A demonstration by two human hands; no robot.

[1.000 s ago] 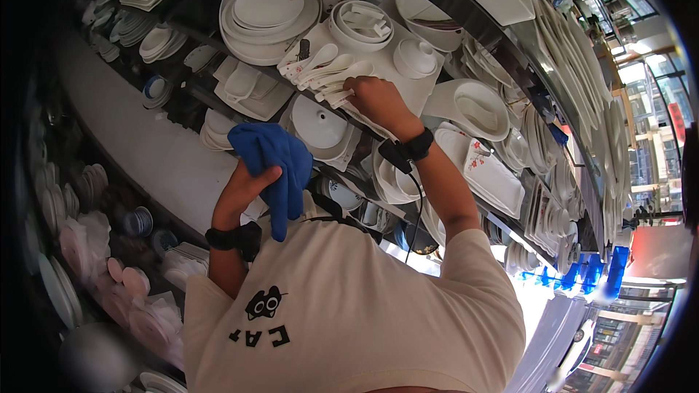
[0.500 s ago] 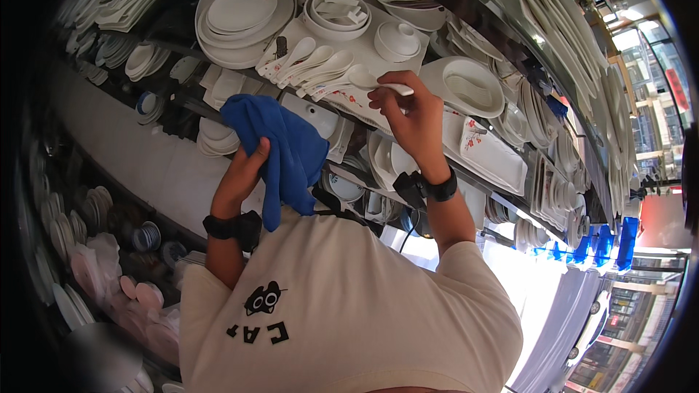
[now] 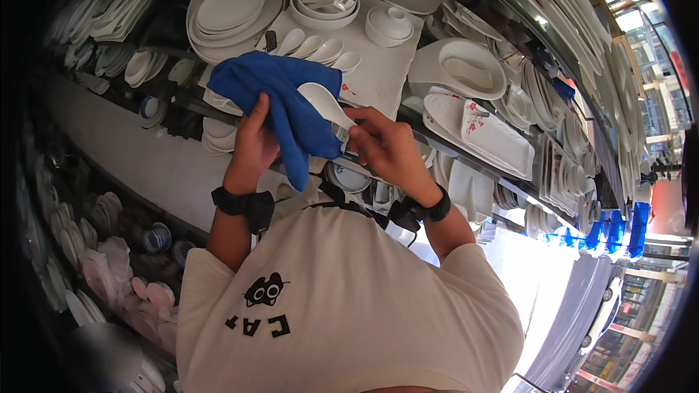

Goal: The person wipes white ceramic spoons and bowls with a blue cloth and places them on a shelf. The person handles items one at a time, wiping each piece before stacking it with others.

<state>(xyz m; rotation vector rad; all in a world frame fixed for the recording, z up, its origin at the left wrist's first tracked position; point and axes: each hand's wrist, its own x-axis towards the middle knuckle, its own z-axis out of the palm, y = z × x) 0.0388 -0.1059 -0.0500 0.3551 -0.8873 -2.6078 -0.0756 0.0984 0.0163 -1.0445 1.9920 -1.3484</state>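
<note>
A white soup spoon (image 3: 325,104) is pinched by its handle in my right hand (image 3: 389,147), its bowl lying against a blue cloth (image 3: 280,102). My left hand (image 3: 255,140) grips that cloth from below, thumb on its near side; the fingers behind it are mostly hidden. Beyond the cloth, several white spoons (image 3: 312,46) lie in a row on a shelf, their handles covered by the cloth. A lidded white bowl (image 3: 389,25) and a white bowl with small pieces inside (image 3: 325,6) stand behind them.
Stacked white plates (image 3: 231,9) sit at the far left of the shelf. An oval dish (image 3: 459,65) and rectangular flowered plates (image 3: 484,135) lie to the right, close to the shelf edge. Lower shelves at left carry more dishes and pink pieces (image 3: 149,298).
My right hand has brought the spoon nearer and left, onto the cloth. My left hand has lifted the cloth slightly up and right, so that it now covers the row's spoon handles.
</note>
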